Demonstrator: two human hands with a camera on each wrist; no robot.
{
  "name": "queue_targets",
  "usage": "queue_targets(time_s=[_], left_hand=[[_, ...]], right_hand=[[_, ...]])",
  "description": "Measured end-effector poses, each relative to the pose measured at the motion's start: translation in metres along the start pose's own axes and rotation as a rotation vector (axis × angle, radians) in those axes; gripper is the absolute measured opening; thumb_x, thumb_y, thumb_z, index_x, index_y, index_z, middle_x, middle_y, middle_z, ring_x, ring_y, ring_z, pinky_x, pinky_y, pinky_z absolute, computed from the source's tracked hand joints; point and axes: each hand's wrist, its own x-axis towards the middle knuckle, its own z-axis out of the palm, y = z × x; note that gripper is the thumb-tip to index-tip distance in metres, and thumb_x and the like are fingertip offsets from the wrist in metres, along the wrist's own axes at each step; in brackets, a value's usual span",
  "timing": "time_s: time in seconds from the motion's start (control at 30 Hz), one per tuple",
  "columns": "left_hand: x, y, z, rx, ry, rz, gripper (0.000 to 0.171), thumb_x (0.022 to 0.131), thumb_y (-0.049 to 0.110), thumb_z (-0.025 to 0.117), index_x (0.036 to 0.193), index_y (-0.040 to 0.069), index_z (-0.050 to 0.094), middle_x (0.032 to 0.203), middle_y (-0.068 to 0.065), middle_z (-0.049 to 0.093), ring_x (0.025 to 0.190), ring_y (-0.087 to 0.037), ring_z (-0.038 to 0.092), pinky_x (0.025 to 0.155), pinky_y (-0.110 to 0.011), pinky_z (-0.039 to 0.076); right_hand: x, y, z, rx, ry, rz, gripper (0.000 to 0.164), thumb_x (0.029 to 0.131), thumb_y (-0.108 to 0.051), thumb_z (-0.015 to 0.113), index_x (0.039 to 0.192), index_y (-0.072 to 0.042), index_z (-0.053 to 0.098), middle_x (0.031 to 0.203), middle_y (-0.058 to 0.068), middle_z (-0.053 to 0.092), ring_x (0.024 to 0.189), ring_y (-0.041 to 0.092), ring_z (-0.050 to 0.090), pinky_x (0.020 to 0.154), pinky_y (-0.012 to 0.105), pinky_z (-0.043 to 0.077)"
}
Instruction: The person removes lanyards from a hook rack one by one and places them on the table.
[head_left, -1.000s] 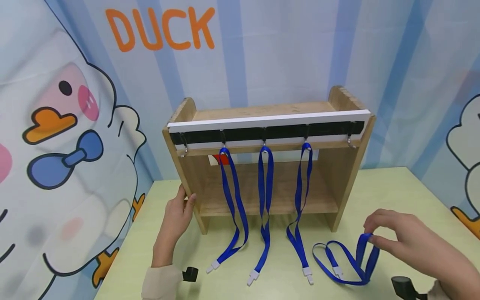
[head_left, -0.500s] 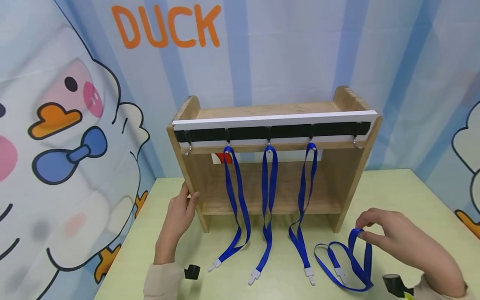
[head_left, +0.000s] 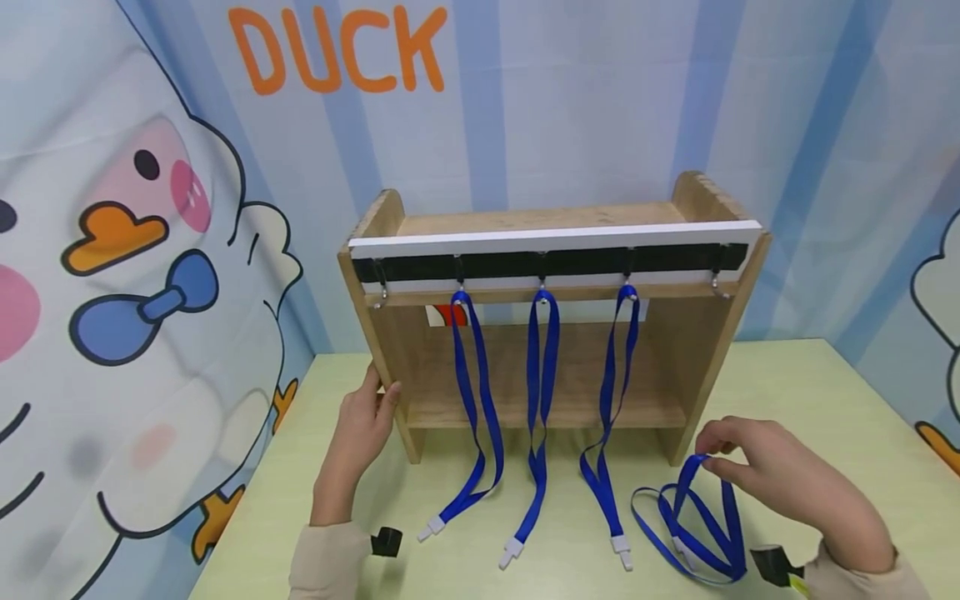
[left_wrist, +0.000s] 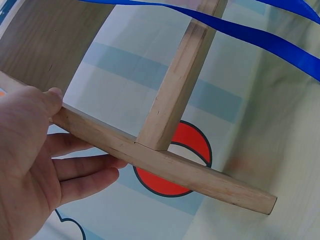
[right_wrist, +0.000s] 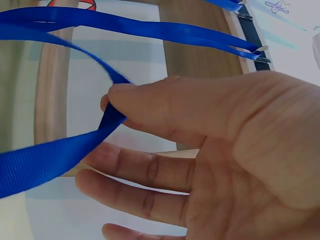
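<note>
Now the left hand (head_left: pixel 364 422) grips a brown wooden shelf (head_left: pixel 576 367); the right hand (head_left: pixel 772 471) brought a pinched blue ribbon (right_wrist: pixel 55 159) closer.

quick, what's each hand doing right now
Left hand: closed, gripping the wooden shelf by its side panel.
Right hand: closed, pinching the unhung blue lanyard.

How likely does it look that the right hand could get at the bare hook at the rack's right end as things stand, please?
Probably yes: that hook carries nothing, and nothing visible blocks the way up to it from the right hand, which pinches a blue lanyard.
</note>
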Motion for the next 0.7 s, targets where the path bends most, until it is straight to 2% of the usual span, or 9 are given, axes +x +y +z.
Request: queue_targets(time_s=[0.17, 0.33, 0.53, 0.7], left_hand=[[0.001, 0.0, 0.0, 0.005, 0.001, 0.002, 0.039, 0.106, 0.016, 0.054, 0.14, -0.001, 0.045, 0.121, -0.028, 0.065, 0.094, -0.039, 0.072, 0.066, -0.048, 0.058], [0.001, 0.0, 0.0, -0.004, -0.013, -0.02, 0.044, 0.107, 0.018, 0.054, 0.144, -0.001, 0.042, 0.129, -0.029, 0.062, 0.1, -0.041, 0.071, 0.073, -0.051, 0.06], [0.0, 0.0, 0.0, -0.002, -0.011, -0.027, 0.045, 0.107, 0.018, 0.054, 0.145, -0.001, 0.041, 0.131, -0.03, 0.061, 0.1, -0.041, 0.071, 0.075, -0.052, 0.06], [0.0, 0.001, 0.0, -0.004, -0.012, -0.035, 0.045, 0.107, 0.018, 0.054, 0.146, -0.001, 0.041, 0.132, -0.03, 0.06, 0.102, -0.042, 0.07, 0.078, -0.053, 0.059]], right_hand=[[0.006, 0.004, 0.004, 0.006, -0.02, 0.012, 0.011, 0.09, -0.001, 0.072, 0.096, -0.01, 0.071, 0.092, -0.004, 0.068, 0.089, 0.025, 0.066, 0.076, 0.045, 0.058], [0.012, 0.007, 0.011, -0.004, -0.033, 0.005, 0.011, 0.089, -0.001, 0.072, 0.095, -0.011, 0.072, 0.09, -0.005, 0.068, 0.086, 0.023, 0.065, 0.075, 0.045, 0.057], [0.018, 0.008, 0.019, -0.02, -0.047, -0.002, 0.013, 0.09, -0.001, 0.07, 0.091, -0.014, 0.072, 0.087, -0.005, 0.067, 0.082, 0.019, 0.063, 0.072, 0.042, 0.055], [0.024, 0.011, 0.022, -0.011, -0.076, 0.029, 0.011, 0.091, -0.001, 0.069, 0.092, -0.011, 0.072, 0.086, -0.003, 0.067, 0.08, 0.017, 0.063, 0.069, 0.04, 0.055]])
